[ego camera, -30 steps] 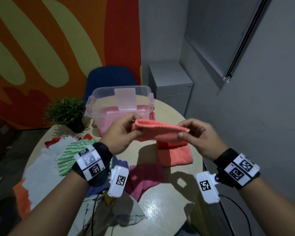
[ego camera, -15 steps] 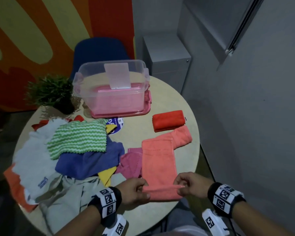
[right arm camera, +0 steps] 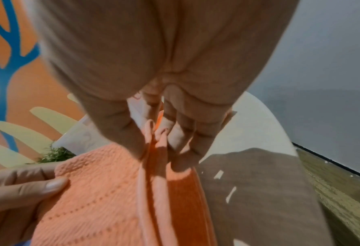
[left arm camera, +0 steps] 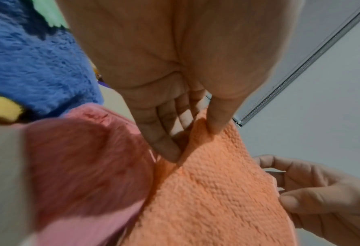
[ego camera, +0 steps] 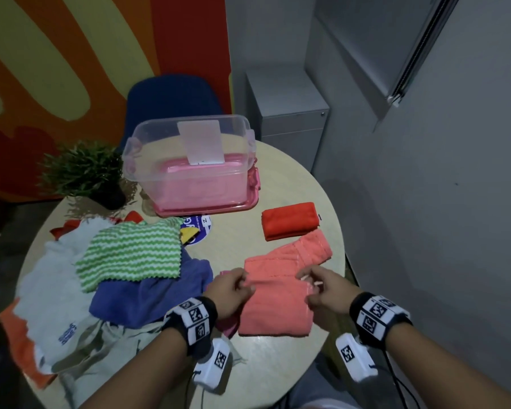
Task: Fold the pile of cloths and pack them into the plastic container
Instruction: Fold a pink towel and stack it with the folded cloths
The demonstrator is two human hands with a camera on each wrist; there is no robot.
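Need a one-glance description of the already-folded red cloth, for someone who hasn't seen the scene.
Start at the clear plastic container at the far side of the round table. Just right of its near corner lies the red cloth, a compact folded block. Unlike the paler salmon cloth beside it, it is deeper red and untouched by either hand.

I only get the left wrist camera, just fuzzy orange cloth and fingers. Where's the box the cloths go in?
Observer: The plastic container stands at the far side of the table, beyond the cloths.
Operator: Is anything folded yet?
Observer: One red cloth lies folded, nearer than the container and to its right.
Operator: What's my right hand doing?
Observer: The right wrist view shows the right hand pinching the doubled hem of the orange cloth.
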